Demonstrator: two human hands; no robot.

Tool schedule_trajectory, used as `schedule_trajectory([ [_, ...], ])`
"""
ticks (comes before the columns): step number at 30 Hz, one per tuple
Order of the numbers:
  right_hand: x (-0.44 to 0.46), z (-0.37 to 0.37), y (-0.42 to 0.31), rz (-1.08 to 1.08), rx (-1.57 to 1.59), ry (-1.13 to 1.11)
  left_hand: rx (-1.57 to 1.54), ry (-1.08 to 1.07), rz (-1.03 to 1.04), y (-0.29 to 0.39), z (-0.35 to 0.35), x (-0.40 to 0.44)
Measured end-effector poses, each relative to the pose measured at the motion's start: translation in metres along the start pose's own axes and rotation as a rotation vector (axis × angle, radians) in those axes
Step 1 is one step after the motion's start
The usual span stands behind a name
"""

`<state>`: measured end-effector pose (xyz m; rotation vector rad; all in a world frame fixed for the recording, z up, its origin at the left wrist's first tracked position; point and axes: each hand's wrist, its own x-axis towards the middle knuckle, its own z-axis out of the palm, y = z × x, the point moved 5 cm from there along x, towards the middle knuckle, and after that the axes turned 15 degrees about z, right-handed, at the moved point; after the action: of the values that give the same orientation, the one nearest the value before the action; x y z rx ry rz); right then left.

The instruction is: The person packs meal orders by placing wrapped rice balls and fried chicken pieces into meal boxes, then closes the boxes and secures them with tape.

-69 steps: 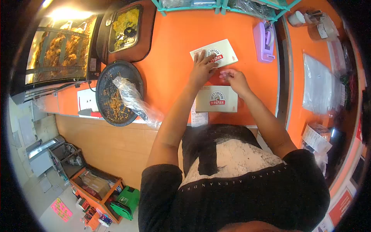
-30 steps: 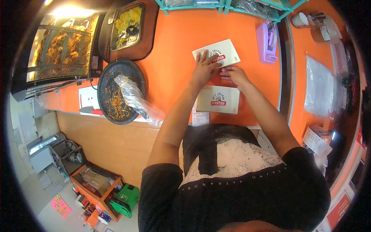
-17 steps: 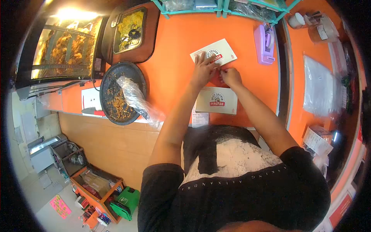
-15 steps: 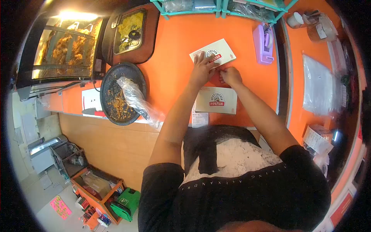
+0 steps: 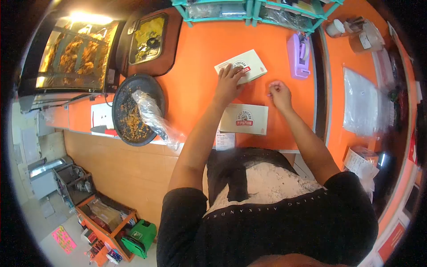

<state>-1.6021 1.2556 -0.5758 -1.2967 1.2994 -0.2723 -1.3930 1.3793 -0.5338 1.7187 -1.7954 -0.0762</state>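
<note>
My left hand (image 5: pixel 230 84) lies with its fingers spread on the left part of a cream printed box (image 5: pixel 254 65), which sits tilted on the orange counter (image 5: pixel 200 49). To the right of that box, and apart from it, my right hand (image 5: pixel 279 94) is over the counter with its fingers curled in. Whatever it may hold is too small to make out. A second cream box (image 5: pixel 244 126) lies nearer my body, between my forearms. A printed paper slip (image 5: pixel 225 141) sticks out below its left corner.
A dark round tray (image 5: pixel 122 93) with crumbs and a plastic bag (image 5: pixel 150 111) sits at the left, below a food pan (image 5: pixel 149 38) and a lit display case (image 5: pixel 73 58). A purple tape dispenser (image 5: pixel 298 58), teal racks (image 5: pixel 253 13) and plastic bags (image 5: pixel 360 104) are beyond.
My right hand has moved right, away from the upper box. My left hand stays on that box. The whole view has shifted slightly.
</note>
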Motion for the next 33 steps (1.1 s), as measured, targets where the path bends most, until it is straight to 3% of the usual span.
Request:
schedule_trajectory([
  [1, 0.001, -0.011, 0.001, 0.002, 0.001, 0.018, -0.012, 0.0, 0.013, 0.0, 0.002, 0.0],
  [3, -0.009, -0.055, -0.016, -0.342, -0.025, 0.505, -0.025, -0.004, -0.02, -0.005, 0.004, 0.0],
  [5, 0.0, -0.097, -0.02, -0.422, 0.041, 0.715, -0.027, 0.004, -0.01, -0.004, 0.005, 0.0],
  [9, 0.037, -0.157, -0.049, -0.559, -0.147, 0.825, -0.014, -0.007, 0.011, -0.005, 0.005, 0.0],
  [11, 0.072, -0.161, -0.051, -0.035, -0.26, 0.366, -0.021, -0.009, 0.007, -0.004, 0.005, 0.0],
  [15, 0.087, -0.169, -0.069, 0.131, -0.345, 0.218, -0.031, -0.048, -0.014, -0.003, 0.002, 0.001],
  [17, 0.085, -0.163, -0.069, 0.206, -0.193, 0.054, -0.036, -0.037, -0.012, -0.003, 0.002, 0.001],
  [21, 0.076, -0.156, -0.074, 0.148, 0.035, 0.027, -0.049, -0.025, -0.018, -0.003, 0.002, 0.0],
  [23, 0.061, -0.161, -0.083, 0.029, 0.034, 0.158, -0.031, -0.025, -0.017, -0.004, 0.003, 0.001],
  [33, 0.01, -0.128, -0.014, 0.304, 0.305, 0.223, -0.033, 0.024, -0.003, 0.0, 0.001, 0.001],
])
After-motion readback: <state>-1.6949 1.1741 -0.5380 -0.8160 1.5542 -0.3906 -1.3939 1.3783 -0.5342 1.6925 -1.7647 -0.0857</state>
